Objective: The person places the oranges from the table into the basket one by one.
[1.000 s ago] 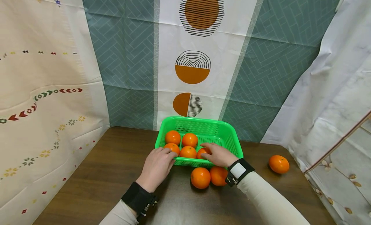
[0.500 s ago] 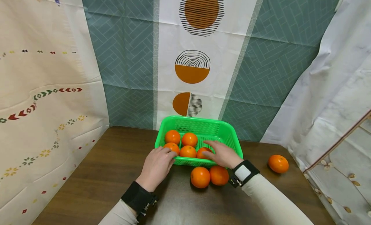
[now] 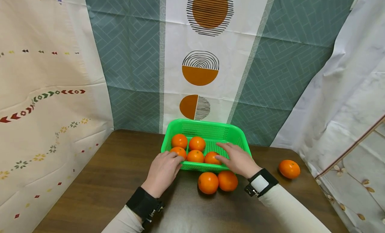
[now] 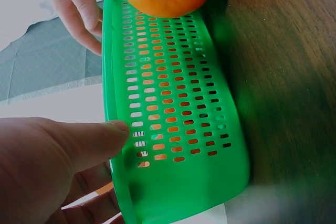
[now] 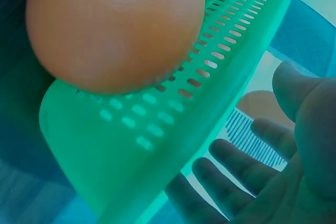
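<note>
We are counting eight oranges (image 3: 195,156): five are sitting in the one basket (image 3: 204,129), three are lying outside it on the one table (image 3: 192,211). We are seeing two hands, one left hand (image 3: 162,169) and one right hand (image 3: 239,160), two wristbands (image 3: 142,203) and three big round prints (image 3: 200,76).

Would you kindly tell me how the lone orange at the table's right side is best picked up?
I'd come from above with the right hand and grip the lone orange around its widest part: it is round and rests on the table with nothing else touching its sides.
</note>
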The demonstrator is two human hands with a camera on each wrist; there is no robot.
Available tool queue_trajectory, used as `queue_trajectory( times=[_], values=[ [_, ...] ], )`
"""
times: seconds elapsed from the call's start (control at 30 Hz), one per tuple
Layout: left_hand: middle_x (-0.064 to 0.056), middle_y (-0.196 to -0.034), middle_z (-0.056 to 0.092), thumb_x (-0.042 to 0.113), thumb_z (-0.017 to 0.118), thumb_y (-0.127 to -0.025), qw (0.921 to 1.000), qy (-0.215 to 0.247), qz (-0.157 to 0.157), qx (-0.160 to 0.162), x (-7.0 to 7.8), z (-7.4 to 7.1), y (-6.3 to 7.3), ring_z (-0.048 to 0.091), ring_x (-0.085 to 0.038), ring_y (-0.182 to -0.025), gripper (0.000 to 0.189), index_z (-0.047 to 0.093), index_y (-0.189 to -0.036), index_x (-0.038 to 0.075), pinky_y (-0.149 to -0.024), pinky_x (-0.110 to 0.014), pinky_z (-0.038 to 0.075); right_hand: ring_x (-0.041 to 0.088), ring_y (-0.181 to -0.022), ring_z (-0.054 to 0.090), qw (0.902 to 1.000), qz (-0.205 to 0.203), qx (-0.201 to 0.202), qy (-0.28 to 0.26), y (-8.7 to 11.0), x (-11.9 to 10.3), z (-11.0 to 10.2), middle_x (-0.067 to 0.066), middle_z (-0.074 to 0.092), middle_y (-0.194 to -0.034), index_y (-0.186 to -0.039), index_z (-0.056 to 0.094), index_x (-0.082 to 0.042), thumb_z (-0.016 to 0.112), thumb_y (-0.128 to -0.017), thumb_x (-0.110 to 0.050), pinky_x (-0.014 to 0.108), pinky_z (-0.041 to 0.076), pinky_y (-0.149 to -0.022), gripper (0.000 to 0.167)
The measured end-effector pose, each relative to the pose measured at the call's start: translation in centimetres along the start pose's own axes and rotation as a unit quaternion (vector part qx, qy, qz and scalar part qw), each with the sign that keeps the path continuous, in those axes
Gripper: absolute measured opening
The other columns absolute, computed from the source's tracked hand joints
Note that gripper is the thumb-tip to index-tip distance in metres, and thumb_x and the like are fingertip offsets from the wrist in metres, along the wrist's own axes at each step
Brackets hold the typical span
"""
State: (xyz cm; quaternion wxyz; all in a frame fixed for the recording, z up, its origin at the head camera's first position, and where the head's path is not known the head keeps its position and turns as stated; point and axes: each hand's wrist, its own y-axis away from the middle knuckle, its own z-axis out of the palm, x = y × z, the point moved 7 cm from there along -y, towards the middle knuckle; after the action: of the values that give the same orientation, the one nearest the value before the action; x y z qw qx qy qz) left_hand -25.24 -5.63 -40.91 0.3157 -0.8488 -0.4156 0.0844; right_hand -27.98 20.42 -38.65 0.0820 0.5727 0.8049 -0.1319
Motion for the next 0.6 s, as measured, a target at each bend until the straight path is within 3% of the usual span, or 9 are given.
queue_trajectory(
  times=[0.27,0.6],
  values=[
    [-0.001,-0.1,0.075,0.013,0.094,-0.09,1.0,0.005,-0.001,-0.003,0.0,0.1,0.0,0.067,-0.027,-0.09,0.019,0.083,-0.105,0.015,-0.081,-0.042,0.057,0.044,-0.144,0.056,0.9985,-0.014,0.045,0.027,1.4,0.3,-1.3,0.018,0.061,-0.155,-0.162,0.056,-0.015,0.072,-0.109,-0.04,0.067,0.054,-0.105,0.061],
    [0.001,-0.097,0.074,0.014,0.094,-0.091,1.0,-0.003,0.002,-0.002,-0.1,0.2,0.0,0.067,-0.026,-0.089,0.017,0.082,-0.104,0.016,-0.08,-0.041,0.057,0.044,-0.146,0.053,0.996,-0.015,0.082,0.031,3.0,1.6,-2.6,0.019,0.059,-0.156,-0.162,0.056,-0.012,0.076,-0.107,-0.038,0.067,0.052,-0.108,0.064]
  ],
)
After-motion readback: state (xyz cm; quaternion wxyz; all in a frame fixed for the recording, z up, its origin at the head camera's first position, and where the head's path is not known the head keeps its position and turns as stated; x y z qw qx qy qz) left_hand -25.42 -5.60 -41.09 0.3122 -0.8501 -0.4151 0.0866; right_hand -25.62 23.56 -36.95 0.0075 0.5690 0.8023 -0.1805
